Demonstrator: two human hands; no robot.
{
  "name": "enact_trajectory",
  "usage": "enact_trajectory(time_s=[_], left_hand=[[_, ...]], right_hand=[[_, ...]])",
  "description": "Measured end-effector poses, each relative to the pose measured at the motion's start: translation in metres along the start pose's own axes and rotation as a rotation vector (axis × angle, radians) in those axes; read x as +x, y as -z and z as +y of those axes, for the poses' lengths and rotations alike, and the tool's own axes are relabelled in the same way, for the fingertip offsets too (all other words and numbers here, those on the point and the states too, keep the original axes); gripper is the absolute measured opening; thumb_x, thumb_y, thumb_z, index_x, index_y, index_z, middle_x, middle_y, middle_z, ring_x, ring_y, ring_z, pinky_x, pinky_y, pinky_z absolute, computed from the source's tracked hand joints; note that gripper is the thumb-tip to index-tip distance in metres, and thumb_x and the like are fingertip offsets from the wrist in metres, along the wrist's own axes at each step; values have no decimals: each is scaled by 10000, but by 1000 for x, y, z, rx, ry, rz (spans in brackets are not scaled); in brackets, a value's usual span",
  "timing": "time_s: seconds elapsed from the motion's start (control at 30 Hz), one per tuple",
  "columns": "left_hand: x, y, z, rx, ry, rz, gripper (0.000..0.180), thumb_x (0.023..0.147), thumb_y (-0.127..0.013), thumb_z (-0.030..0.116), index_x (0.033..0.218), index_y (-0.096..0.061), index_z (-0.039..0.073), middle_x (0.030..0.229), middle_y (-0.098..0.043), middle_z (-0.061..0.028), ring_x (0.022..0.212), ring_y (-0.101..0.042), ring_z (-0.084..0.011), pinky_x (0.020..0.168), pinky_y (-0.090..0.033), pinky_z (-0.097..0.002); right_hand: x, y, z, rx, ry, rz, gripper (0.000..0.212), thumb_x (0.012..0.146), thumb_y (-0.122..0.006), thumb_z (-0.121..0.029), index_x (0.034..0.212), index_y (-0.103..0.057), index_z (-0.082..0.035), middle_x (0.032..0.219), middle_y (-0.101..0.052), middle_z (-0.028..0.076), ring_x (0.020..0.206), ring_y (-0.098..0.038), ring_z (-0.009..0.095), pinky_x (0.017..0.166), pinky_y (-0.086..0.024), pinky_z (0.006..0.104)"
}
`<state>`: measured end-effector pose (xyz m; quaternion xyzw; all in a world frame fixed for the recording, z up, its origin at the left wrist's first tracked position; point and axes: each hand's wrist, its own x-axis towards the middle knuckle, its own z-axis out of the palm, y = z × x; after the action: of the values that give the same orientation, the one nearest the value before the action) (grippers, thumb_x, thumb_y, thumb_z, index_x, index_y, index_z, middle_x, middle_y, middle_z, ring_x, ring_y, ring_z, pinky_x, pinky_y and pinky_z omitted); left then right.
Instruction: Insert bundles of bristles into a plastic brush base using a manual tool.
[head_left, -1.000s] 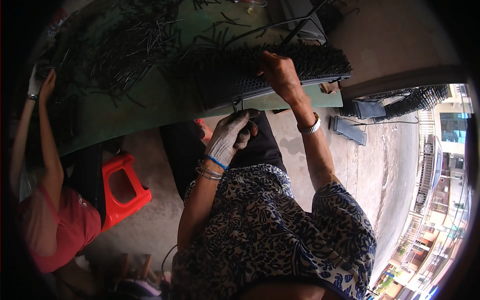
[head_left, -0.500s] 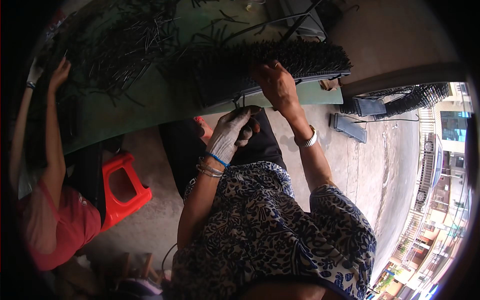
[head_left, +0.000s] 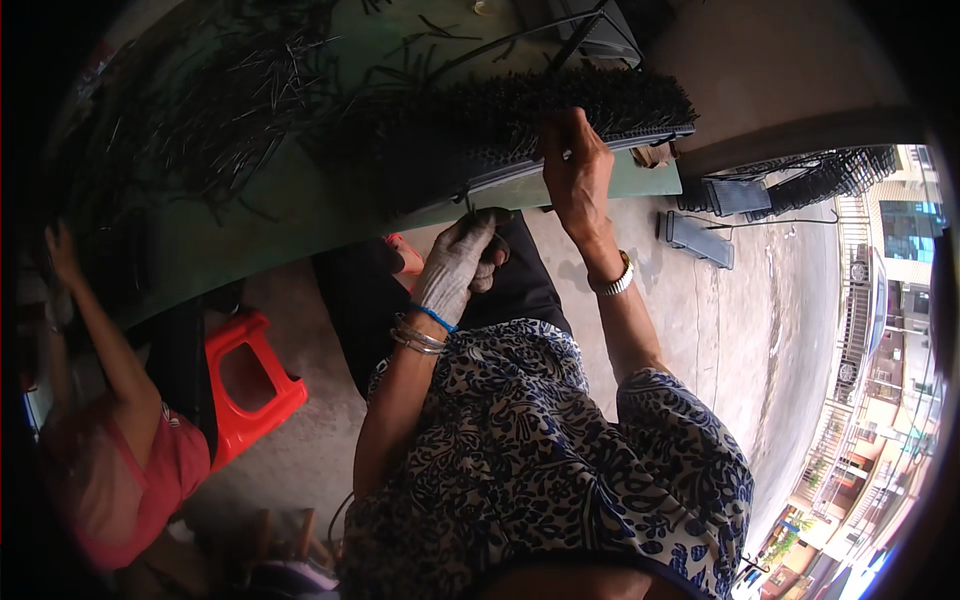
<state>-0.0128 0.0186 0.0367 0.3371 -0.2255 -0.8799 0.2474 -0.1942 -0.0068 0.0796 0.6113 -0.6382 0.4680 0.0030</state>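
My left hand (head_left: 456,258), in a whitish glove with dark-smudged fingertips, is closed just below the table's front edge. Thin dark strips (head_left: 469,201) stick up from its fingers. My right hand (head_left: 580,180), bare and wearing a watch, pinches at the front side of a long black bristled panel (head_left: 625,105). Whatever sits between those fingertips is lost in the dark bristles. The panel has a dark rail along its front and lies at the edge of a green tabletop (head_left: 225,255); its left part is a dark, flat-looking stretch in shadow.
Loose black strips (head_left: 235,110) lie heaped on the table's left. A co-worker in a red shirt (head_left: 150,480) reaches over it, beside a red plastic stool (head_left: 255,390). Grey metal pieces (head_left: 697,238) and a dark rack-like pile (head_left: 830,180) are on the floor at right.
My right hand has moved slightly right along the panel, its fingers higher. The left hand stays nearly in place. At left, the co-worker's hands have come down and nearer.
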Motion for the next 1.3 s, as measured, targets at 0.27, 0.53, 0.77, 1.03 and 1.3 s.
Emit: enact_trajectory(time_s=[0.27,0.53,0.77,1.03,1.3], left_hand=[[1,1,-3,-17,39,-58,227,990,-554,287,1019,-611,69,692,-592,-24,420,-344,-22,384,-259,-177],[-1,4,-1,-26,53,-121,255,991,-550,308,995,-604,59,690,-595,-43,414,-376,-36,377,-284,-174],[0,3,-1,58,84,-50,291,1001,-530,308,1041,-613,32,688,-590,-37,416,-376,-30,374,-280,-168],[-3,-1,-4,80,51,-57,325,1006,-522,300,1076,-628,1,688,-584,-29,420,-371,-26,374,-271,-166],[-9,-6,-3,61,28,-166,322,1005,-524,292,1088,-620,-4,696,-577,-42,416,-346,-31,376,-240,-178]], right_hand=[[5,-17,7,-92,73,-7,62,892,-594,13,933,-578,-31,725,-569,97,566,-533,179,528,-432,296],[10,-13,4,-86,51,-49,50,894,-627,-38,944,-621,-30,733,-611,106,581,-582,165,541,-459,292],[6,-23,10,-255,52,-128,52,859,-638,-93,910,-637,-93,816,-610,102,704,-609,287,594,-485,350],[9,-27,10,-326,56,-187,70,827,-667,-157,883,-644,-122,892,-592,102,830,-599,306,660,-497,392],[12,-27,15,-310,68,-261,98,837,-673,-192,925,-710,-172,937,-613,88,852,-615,284,691,-515,378]])
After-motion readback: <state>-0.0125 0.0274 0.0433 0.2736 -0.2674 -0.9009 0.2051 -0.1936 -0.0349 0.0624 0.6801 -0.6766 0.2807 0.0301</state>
